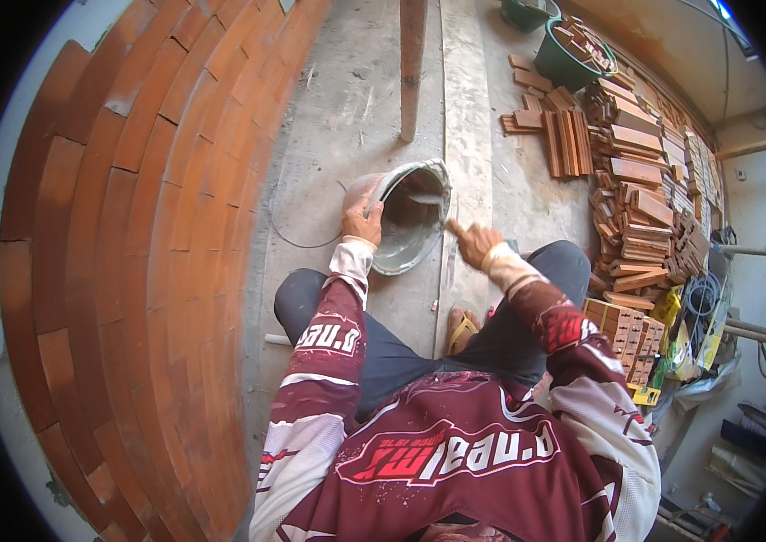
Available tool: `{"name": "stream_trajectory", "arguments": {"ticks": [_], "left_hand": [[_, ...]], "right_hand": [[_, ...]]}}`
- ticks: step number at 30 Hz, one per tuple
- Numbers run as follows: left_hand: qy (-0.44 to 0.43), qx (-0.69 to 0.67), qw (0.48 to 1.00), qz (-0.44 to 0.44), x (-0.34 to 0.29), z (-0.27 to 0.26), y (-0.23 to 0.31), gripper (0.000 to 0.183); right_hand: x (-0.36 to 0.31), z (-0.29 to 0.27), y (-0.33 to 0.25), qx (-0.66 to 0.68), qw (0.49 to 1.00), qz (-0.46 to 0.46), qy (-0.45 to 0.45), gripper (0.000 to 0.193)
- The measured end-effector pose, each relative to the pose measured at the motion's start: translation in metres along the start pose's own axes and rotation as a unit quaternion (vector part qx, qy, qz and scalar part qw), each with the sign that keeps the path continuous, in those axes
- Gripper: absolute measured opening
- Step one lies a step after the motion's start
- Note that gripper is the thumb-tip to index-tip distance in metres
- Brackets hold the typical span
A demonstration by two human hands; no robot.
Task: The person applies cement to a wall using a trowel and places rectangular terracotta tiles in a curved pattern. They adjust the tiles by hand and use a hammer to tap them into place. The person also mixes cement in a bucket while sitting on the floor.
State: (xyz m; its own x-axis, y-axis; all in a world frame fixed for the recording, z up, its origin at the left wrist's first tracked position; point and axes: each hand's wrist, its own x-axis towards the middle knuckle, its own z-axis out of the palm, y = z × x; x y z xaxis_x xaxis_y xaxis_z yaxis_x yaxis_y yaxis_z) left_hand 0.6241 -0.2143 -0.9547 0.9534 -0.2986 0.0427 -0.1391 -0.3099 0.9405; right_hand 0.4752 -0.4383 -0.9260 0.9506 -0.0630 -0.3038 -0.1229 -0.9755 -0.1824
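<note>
gripping the tilted bucket (410, 221) rim, left hand (362, 219) clamps; right hand (475, 242) loosely curled beside it, empty.

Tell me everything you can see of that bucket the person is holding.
The bucket is round, looks like worn plastic, and is caked with grey mortar on rim and inside. It is tipped on its side, mouth toward the person, low over the concrete floor in front of their knees. The left hand grips its upper rim; the right hand is beside the mouth, seemingly not touching. A trowel-like blade seems to lie inside.
</note>
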Motion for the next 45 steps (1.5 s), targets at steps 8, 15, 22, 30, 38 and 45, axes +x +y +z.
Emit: {"name": "stream_trajectory", "arguments": {"ticks": [8,15,22,30,38,45], "left_hand": [[-0.075,0.122,0.989,-0.032,-0.006,0.012,0.013,0.044],[-0.028,0.102,0.994,-0.03,-0.002,0.018,0.029,0.032],[-0.072,0.121,0.988,-0.063,-0.004,0.026,0.03,0.03],[0.014,0.107,0.991,-0.073,-0.011,0.031,0.005,0.025],[-0.057,0.07,0.995,-0.053,-0.007,0.014,0.009,0.019],[-0.015,-0.08,0.992,-0.094,-0.01,0.014,-0.025,0.013]], "right_hand": [[-0.019,-0.033,-0.037,0.071,0.997,0.015,0.021,0.037],[-0.025,-0.003,-0.007,0.062,0.992,0.094,-0.062,0.039],[-0.034,0.005,-0.024,0.139,0.978,0.116,-0.1,0.035],[-0.046,0.04,-0.069,0.231,0.947,0.178,-0.135,0.042],[-0.018,-0.022,-0.05,0.196,0.972,0.119,-0.05,0.04],[-0.019,0.039,-0.067,0.186,0.961,0.139,-0.149,0.04]]}}
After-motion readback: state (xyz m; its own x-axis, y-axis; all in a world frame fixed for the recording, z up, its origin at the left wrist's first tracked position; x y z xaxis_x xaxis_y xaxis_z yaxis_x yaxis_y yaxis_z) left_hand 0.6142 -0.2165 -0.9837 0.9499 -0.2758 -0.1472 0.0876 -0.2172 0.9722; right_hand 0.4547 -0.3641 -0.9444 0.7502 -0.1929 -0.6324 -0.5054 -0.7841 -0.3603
